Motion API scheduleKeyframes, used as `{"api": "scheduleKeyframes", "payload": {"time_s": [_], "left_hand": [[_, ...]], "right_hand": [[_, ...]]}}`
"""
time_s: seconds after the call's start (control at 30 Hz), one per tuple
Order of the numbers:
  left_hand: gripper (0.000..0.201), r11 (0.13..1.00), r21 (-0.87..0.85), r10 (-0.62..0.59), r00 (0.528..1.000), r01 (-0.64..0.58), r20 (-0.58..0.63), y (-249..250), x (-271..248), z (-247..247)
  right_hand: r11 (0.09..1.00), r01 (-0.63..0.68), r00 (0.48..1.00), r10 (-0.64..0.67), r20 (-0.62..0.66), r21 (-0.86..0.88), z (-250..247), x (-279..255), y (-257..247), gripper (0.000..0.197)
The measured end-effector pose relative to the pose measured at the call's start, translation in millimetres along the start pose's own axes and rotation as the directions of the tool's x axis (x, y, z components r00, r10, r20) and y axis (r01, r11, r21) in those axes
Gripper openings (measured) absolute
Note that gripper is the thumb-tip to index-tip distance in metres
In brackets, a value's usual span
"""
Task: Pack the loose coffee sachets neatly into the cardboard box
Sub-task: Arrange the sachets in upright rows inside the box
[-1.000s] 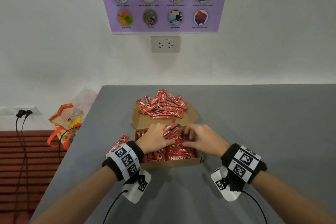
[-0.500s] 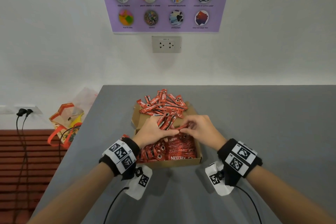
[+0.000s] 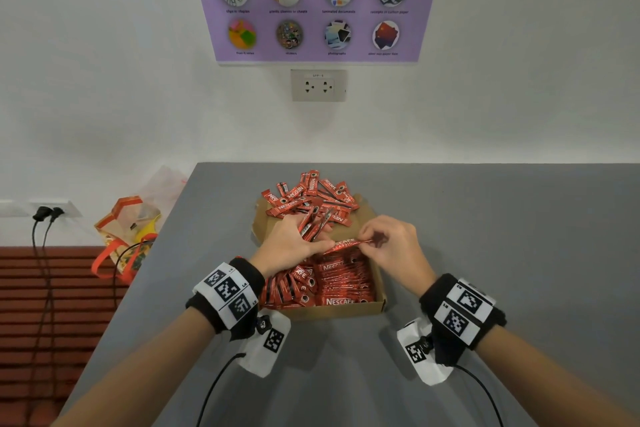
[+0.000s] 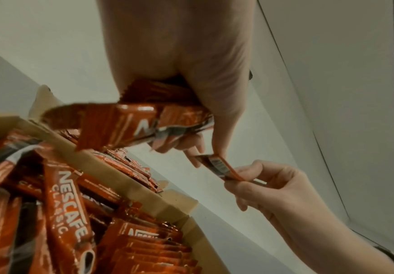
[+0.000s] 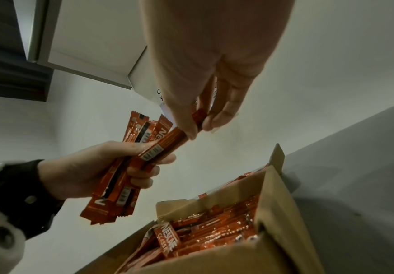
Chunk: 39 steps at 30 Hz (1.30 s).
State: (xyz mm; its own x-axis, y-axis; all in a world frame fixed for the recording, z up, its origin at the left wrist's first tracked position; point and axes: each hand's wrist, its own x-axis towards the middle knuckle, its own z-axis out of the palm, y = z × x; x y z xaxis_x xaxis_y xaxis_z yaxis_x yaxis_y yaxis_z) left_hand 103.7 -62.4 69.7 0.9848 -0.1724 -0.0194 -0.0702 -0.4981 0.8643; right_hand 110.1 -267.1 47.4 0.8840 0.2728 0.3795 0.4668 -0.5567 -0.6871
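A shallow cardboard box [image 3: 337, 309] lies open on the grey table, part filled with red coffee sachets [image 3: 341, 284], neat on its right side and jumbled on its left. A loose pile of sachets [image 3: 308, 196] lies on the box's back flap. My left hand [image 3: 294, 241] grips a bundle of sachets [image 5: 118, 185] above the box. My right hand [image 3: 388, 244] pinches one end of a single sachet [image 3: 348, 245]; its other end touches the left hand's thumb and fingers [image 5: 160, 159].
The grey table [image 3: 502, 236] runs against a white wall with an outlet [image 3: 318, 85] and a purple poster. An orange and yellow bag [image 3: 128, 236] stands off the table's left edge, beside cables plugged into a wall socket.
Both hands have lifted out of the box. The left hand raised a bundle of sachets, and the right hand now draws a single sachet sideways from it.
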Motion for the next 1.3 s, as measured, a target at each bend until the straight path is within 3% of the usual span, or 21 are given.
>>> {"api": "scheduleKeyframes", "payload": {"time_s": [0.17,0.27,0.4,0.6,0.77,0.93,1.03,1.1,1.17,1.23,1.3], "left_hand": [[0.013,1.000,0.008,-0.012,0.995,0.011,0.095,4,1,-1],[0.013,0.998,0.064,0.002,0.999,-0.004,0.045,6,2,-3],[0.015,0.996,0.082,0.047,0.999,-0.048,0.012,6,2,-5],[0.013,0.992,-0.011,0.124,0.988,-0.126,-0.095,11,-1,-3],[0.011,0.996,0.026,0.084,0.992,-0.082,-0.091,11,0,-5],[0.029,0.997,0.078,0.037,0.986,-0.025,-0.161,4,8,-5],[0.020,0.999,0.043,0.040,0.979,-0.032,-0.200,5,7,-5],[0.012,0.999,0.031,0.046,0.986,-0.042,-0.158,7,5,-6],[0.010,0.999,0.027,0.024,0.999,-0.023,-0.041,10,3,-9],[0.013,0.999,0.014,-0.029,0.997,0.028,0.076,12,2,-12],[0.021,0.999,0.029,-0.047,0.995,0.045,0.090,12,1,-13]], "right_hand": [[1.000,-0.017,0.999,0.018,0.027,-0.014,0,-3,2,0.024],[1.000,-0.008,0.995,0.010,0.101,-0.021,-1,-2,0,0.012],[0.996,-0.084,0.986,0.080,0.149,0.020,-6,2,-6,0.023],[0.992,-0.128,0.980,0.124,0.154,0.014,-4,8,-6,0.004],[0.986,-0.157,0.984,0.151,0.092,0.062,-3,9,-8,0.006],[0.981,-0.167,0.977,0.152,0.148,0.093,-4,8,-13,0.008],[0.986,-0.148,0.981,0.137,0.134,0.076,-5,9,-15,0.015],[0.990,-0.133,0.987,0.128,0.101,0.038,-7,12,-14,0.013],[0.990,-0.142,0.984,0.141,0.108,0.002,-9,14,-13,0.009],[0.987,-0.160,0.980,0.161,0.115,-0.015,-10,15,-13,0.008],[0.985,-0.170,0.978,0.171,0.116,-0.019,-10,15,-14,0.008]]}}
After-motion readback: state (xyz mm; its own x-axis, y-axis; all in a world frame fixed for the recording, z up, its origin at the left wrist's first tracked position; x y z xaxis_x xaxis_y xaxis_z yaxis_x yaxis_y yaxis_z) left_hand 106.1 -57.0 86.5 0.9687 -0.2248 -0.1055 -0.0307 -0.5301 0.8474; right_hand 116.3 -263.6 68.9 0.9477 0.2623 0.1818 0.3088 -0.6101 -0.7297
